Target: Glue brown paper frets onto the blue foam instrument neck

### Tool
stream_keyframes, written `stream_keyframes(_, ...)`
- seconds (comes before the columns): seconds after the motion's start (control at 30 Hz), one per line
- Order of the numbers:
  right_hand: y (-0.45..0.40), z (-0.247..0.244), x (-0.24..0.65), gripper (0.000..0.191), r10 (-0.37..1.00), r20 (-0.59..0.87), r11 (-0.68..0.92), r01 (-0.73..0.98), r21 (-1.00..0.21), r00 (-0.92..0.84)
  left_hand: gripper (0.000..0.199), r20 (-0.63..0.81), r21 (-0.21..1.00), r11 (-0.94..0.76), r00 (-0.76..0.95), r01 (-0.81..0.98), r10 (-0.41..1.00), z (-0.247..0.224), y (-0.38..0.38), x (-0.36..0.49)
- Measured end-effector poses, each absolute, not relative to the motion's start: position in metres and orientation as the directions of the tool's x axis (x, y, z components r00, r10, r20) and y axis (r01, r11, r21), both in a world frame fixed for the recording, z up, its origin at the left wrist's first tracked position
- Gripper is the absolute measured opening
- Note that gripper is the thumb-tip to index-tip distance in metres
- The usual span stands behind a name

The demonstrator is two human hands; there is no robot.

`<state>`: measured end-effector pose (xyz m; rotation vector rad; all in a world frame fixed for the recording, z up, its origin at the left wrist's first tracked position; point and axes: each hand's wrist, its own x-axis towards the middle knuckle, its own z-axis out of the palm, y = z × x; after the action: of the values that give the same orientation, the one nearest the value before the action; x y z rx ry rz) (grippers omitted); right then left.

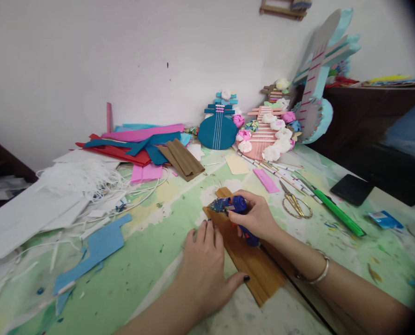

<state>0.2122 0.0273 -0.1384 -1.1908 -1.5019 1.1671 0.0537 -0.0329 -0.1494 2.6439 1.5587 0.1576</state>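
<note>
Right hand (254,216) grips a blue glue gun (230,204), its nozzle over brown crepe paper (251,260) on the tabletop (151,274). Left hand (204,265), fingers loosely spread, rests palm down along the paper's left edge.

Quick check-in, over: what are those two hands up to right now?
Right hand gripping blue glue gun, nozzle over brown crepe paper. Left hand at the paper's left edge, holding no tool. Scissors off to the right, clear of both hands.
</note>
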Motion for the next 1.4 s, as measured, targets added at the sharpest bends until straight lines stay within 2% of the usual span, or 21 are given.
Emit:
stream_keyframes(0.47,0.031,-0.141,0.212,0.017,0.977,0.081,0.109,0.139,-0.984,-0.196,0.088,0.043,0.126,-0.470,0.468,0.874,0.883,-0.151,-0.033,0.053)
stream_keyframes(0.63,0.025,-0.139,0.216,0.016,0.974,0.071,0.109,0.170,-0.979,-0.213,0.086,0.050,0.118,-0.468,0.466,0.876,0.884,-0.153,-0.032,0.051)
stream_keyframes(0.9,0.020,-0.138,0.222,0.019,0.961,0.138,0.205,0.285,-0.936,-0.239,0.085,0.053,0.107,-0.471,0.468,0.875,0.882,-0.153,-0.030,0.052)
stream_keyframes(1.13,0.020,-0.139,0.222,0.032,0.976,0.069,0.106,0.173,-0.979,-0.209,0.085,0.040,0.107,-0.472,0.471,0.875,0.881,-0.151,-0.031,0.053)
stream_keyframes(1.4,0.019,-0.138,0.221,0.023,0.984,0.047,0.075,0.157,-0.985,-0.171,0.083,0.062,0.110,-0.469,0.465,0.876,0.883,-0.153,-0.031,0.053)
